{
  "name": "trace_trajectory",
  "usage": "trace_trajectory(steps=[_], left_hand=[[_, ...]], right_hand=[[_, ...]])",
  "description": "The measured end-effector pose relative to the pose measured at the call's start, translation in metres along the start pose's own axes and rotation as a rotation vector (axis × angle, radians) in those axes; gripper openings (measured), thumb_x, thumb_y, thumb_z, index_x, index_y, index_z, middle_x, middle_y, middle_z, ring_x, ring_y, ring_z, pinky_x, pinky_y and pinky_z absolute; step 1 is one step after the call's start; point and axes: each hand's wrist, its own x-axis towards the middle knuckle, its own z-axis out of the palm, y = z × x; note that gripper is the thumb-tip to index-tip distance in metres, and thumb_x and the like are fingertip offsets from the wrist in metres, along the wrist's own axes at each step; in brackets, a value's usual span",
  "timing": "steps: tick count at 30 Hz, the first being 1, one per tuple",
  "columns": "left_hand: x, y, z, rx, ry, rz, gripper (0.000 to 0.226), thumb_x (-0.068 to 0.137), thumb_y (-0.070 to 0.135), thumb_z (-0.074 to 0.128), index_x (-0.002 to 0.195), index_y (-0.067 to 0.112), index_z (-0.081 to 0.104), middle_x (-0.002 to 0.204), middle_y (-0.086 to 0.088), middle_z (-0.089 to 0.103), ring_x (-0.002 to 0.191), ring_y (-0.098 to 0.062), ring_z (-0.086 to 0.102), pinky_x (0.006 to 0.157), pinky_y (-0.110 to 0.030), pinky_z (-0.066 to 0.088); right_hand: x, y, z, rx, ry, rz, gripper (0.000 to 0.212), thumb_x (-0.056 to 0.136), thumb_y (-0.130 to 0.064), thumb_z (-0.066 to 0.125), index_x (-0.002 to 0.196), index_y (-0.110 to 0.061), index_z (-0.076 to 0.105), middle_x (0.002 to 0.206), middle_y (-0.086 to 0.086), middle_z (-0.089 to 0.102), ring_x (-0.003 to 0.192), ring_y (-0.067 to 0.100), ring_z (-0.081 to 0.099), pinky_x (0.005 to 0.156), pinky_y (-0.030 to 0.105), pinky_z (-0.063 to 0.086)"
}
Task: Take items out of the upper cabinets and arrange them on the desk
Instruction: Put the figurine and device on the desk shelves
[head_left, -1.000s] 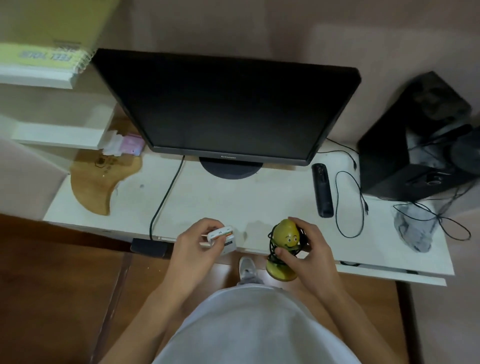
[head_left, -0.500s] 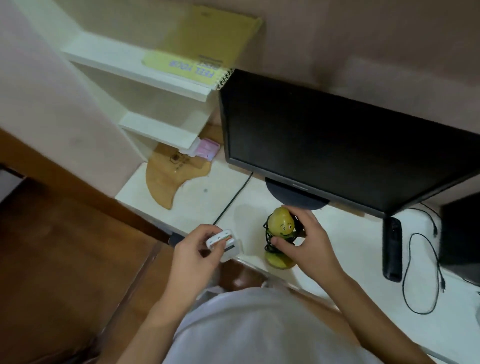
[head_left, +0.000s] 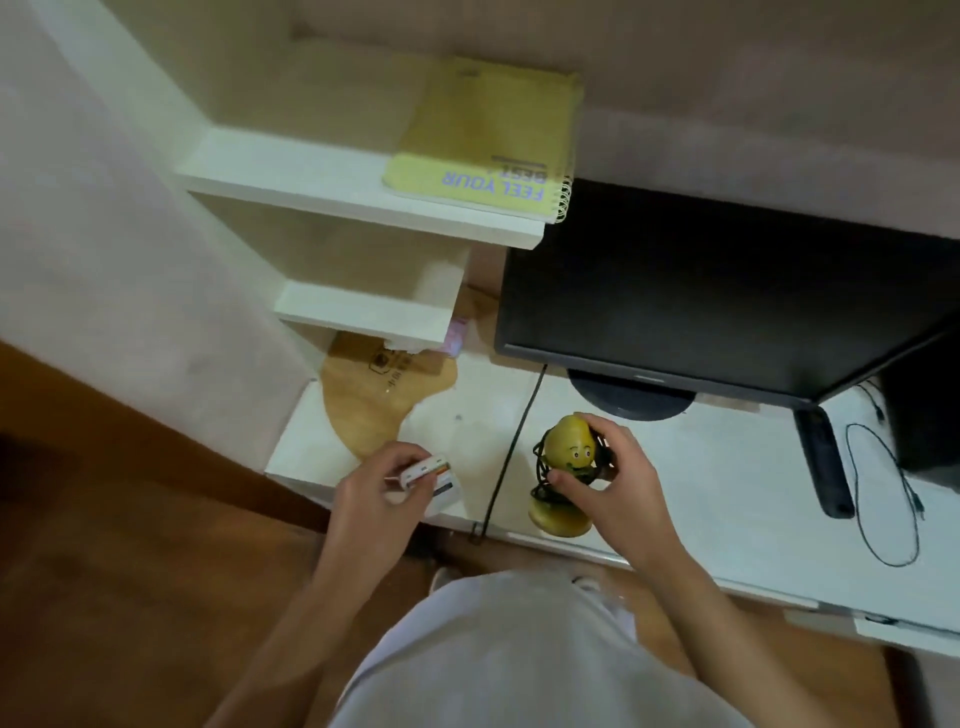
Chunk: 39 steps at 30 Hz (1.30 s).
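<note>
At lower centre of the frame, the yellow figure (head_left: 570, 447) is now sitting with its base on the desk (head_left: 727, 467) near the front edge, below the monitor (head_left: 701, 301). A second ago it was being carried in over that edge, so this item is looking placed. The right hand (head_left: 618, 483) is still wrapping it, thumb across the front, fingers curled behind over the black cord wound round it. The left hand (head_left: 371, 501), lower left of centre, is pinching a small white device (head_left: 428, 470) over the desk's front-left corner, beside the wooden board (head_left: 374, 410) — probably going down next. The view is swinging up-left toward the shelves, where a yellow notebook (head_left: 488, 140) is lying.
</note>
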Motion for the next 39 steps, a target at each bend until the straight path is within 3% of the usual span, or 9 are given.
trace_trajectory(steps=[7,15,18,20,24,28,35,39], left_hand=[[0.032,0.002,0.014,0.072,-0.198,0.1,0.021,0.093,0.026,0.07,0.09,0.044,0.059,0.096,0.044,0.058,0.093,0.016,0.055,0.068,-0.001,0.044],[0.065,0.0,0.027,0.012,-0.331,0.129,0.013,0.091,0.017,0.071,0.094,0.03,0.067,0.092,0.02,0.067,0.09,0.009,0.06,0.069,-0.008,0.048],[0.083,-0.006,0.029,-0.016,-0.34,0.055,0.013,0.092,0.015,0.07,0.097,0.027,0.068,0.094,0.017,0.068,0.085,0.0,0.065,0.064,-0.011,0.048],[0.095,-0.012,0.032,0.003,-0.328,0.003,0.012,0.092,0.017,0.071,0.102,0.022,0.068,0.093,0.019,0.066,0.084,0.001,0.063,0.059,-0.008,0.046],[0.113,-0.024,0.041,0.058,-0.33,-0.088,0.014,0.094,0.024,0.069,0.108,0.023,0.066,0.089,0.019,0.062,0.077,0.004,0.057,0.053,-0.016,0.041],[0.131,-0.034,0.05,0.059,-0.364,-0.109,0.017,0.097,0.022,0.065,0.113,0.018,0.066,0.094,0.009,0.065,0.076,0.002,0.055,0.052,-0.018,0.039],[0.149,-0.064,0.07,0.328,-0.383,0.105,0.03,0.096,0.022,0.066,0.125,0.014,0.066,0.119,-0.005,0.064,0.1,-0.018,0.061,0.06,-0.006,0.034],[0.15,-0.083,0.08,0.415,-0.369,0.217,0.03,0.092,0.026,0.07,0.121,0.017,0.068,0.112,-0.003,0.069,0.099,-0.022,0.064,0.075,-0.027,0.054]], right_hand=[[-0.039,0.015,0.001,-0.005,0.138,0.103,0.067,0.073,-0.026,0.089,0.129,-0.038,0.055,0.123,-0.018,0.054,0.109,0.003,0.057,0.089,0.019,0.052],[-0.052,0.023,-0.003,-0.027,0.212,0.15,0.064,0.073,-0.027,0.088,0.127,-0.039,0.055,0.122,-0.018,0.054,0.109,0.001,0.057,0.09,0.024,0.053],[-0.046,0.026,0.0,-0.068,0.226,0.148,0.065,0.073,-0.03,0.087,0.127,-0.04,0.054,0.121,-0.016,0.055,0.107,0.001,0.057,0.089,0.028,0.053],[-0.044,0.029,0.005,-0.09,0.219,0.161,0.066,0.073,-0.032,0.087,0.129,-0.038,0.053,0.122,-0.014,0.055,0.107,0.004,0.057,0.09,0.03,0.054],[-0.042,0.03,0.015,-0.096,0.184,0.176,0.068,0.073,-0.033,0.088,0.131,-0.038,0.052,0.123,-0.013,0.054,0.108,0.007,0.057,0.089,0.027,0.054],[-0.041,0.029,0.022,-0.104,0.14,0.191,0.065,0.073,-0.032,0.087,0.129,-0.038,0.054,0.122,-0.014,0.055,0.108,0.002,0.056,0.09,0.026,0.052],[-0.036,0.031,0.025,-0.173,0.106,0.198,0.067,0.073,-0.03,0.086,0.131,-0.035,0.054,0.12,-0.016,0.055,0.107,-0.004,0.054,0.09,0.025,0.051],[-0.033,0.033,0.023,-0.183,0.102,0.197,0.068,0.073,-0.031,0.086,0.133,-0.035,0.053,0.122,-0.016,0.055,0.108,-0.005,0.054,0.091,0.023,0.05]])
